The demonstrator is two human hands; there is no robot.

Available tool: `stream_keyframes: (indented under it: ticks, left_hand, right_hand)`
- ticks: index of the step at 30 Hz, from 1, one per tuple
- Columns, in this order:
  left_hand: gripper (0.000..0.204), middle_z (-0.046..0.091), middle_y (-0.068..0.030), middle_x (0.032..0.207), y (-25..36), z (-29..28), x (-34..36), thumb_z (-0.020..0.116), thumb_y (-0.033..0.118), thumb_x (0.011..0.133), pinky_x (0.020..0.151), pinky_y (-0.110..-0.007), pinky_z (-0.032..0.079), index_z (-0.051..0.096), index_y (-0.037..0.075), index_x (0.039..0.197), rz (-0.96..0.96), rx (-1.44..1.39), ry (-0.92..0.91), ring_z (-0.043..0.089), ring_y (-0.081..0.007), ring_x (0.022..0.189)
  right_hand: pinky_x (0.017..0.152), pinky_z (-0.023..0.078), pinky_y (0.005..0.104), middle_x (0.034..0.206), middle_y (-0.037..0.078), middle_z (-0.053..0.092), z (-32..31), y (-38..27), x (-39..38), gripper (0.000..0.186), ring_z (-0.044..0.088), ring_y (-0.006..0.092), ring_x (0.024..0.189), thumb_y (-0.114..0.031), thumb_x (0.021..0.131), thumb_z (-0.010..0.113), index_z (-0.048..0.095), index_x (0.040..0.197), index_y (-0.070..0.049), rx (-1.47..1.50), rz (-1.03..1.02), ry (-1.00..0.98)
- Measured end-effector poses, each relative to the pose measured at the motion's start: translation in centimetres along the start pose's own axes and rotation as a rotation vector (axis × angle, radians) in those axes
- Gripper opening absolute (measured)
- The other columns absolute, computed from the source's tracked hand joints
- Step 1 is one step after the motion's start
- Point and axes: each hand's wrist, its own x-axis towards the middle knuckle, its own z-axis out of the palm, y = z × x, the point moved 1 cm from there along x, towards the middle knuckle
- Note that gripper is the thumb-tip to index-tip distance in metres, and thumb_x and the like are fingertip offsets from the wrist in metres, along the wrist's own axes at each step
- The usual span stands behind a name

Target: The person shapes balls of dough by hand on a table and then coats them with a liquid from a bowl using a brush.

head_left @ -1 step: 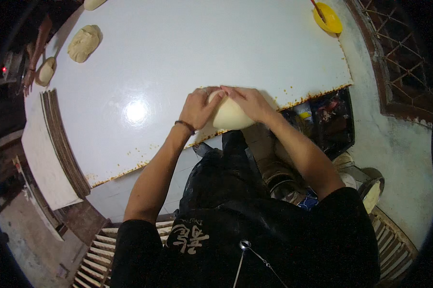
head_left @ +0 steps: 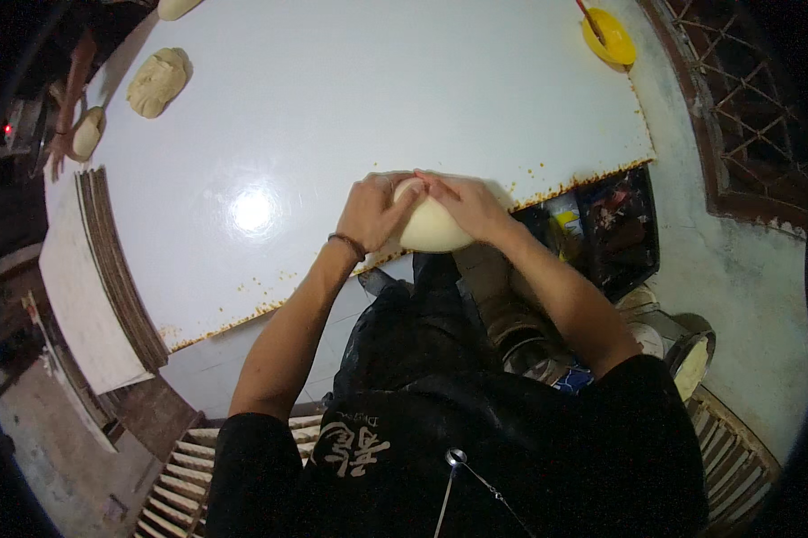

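A smooth pale dough ball [head_left: 435, 224] is cupped between my two hands at the near edge of the white table [head_left: 332, 108]. My left hand [head_left: 372, 206] curves round its left side, with a dark band on the wrist. My right hand [head_left: 466, 202] wraps over the top and right side; the fingertips of both meet at the far top of the dough, partly hiding it. Farther off to the left lies a lumpy piece of dough [head_left: 155, 82].
At the far left, another person's hand [head_left: 63, 134] is beside a dough piece [head_left: 87, 133]. Stacked boards [head_left: 81, 278] sit on the left. A yellow bowl [head_left: 614, 40] with a stick is at the back right. Black trays [head_left: 619, 233] are below the right edge, beside the wall.
Both my hands and the dough ball have shifted slightly down in the view, toward my body, with the fingers still wrapped round the dough.
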Motion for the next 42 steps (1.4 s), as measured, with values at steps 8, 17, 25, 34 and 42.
stream_keyframes:
  ticks: [8,17,25,34,42]
  left_hand:
    - [0.069,0.064,-0.0197,0.136,-6.7,-0.6,6.1,0.030,0.056,0.109,0.113,-0.041,0.041,0.061,0.001,0.137,-0.360,-0.496,-0.182,0.059,-0.0292,0.128]
    - [0.063,0.052,-0.0165,0.151,-0.1,7.3,6.9,0.021,0.044,0.113,0.118,-0.038,0.035,0.048,0.000,0.149,-0.380,-1.582,0.380,0.045,-0.0250,0.141]
    - [0.062,0.024,-0.0190,0.168,5.5,0.3,8.4,0.022,0.043,0.113,0.123,-0.044,0.022,0.037,0.003,0.157,-0.364,0.206,0.263,0.029,-0.0315,0.152]
    - [0.051,0.055,-0.0102,0.140,4.2,-7.9,-2.0,0.041,0.045,0.109,0.103,-0.037,0.044,0.052,0.007,0.139,-0.520,-0.761,1.011,0.057,-0.0238,0.123]
    - [0.048,0.060,-0.0101,0.139,-5.1,-1.0,-16.8,0.047,0.040,0.107,0.095,-0.041,0.052,0.053,0.006,0.141,-0.835,-0.785,1.166,0.062,-0.0249,0.117]
  right_hand:
    - [0.115,0.037,0.0435,0.150,0.019,0.053,-5.2,-2.8,6.7,0.074,0.050,0.0331,0.138,-0.058,0.110,0.018,0.060,0.143,-0.006,0.030,0.417,-0.279]
    - [0.124,0.028,0.0386,0.163,0.011,0.037,-1.5,5.1,5.0,0.071,0.037,0.0229,0.149,-0.056,0.110,0.025,0.030,0.161,-0.007,1.671,0.208,-0.133]
    - [0.116,0.040,0.0527,0.155,0.013,0.047,-4.2,2.6,8.5,0.068,0.048,0.0308,0.141,-0.060,0.108,0.030,0.041,0.153,-0.011,0.447,-0.169,-0.144]
    - [0.111,0.047,0.0516,0.147,0.012,0.055,-14.0,-12.1,28.9,0.062,0.056,0.0307,0.131,-0.058,0.107,0.036,0.047,0.148,-0.012,1.919,-0.345,-0.490]
    - [0.110,0.042,0.0581,0.154,0.009,0.045,-14.5,-6.1,51.9,0.078,0.049,0.0302,0.137,-0.069,0.100,0.037,0.034,0.155,-0.015,1.556,0.039,0.231]
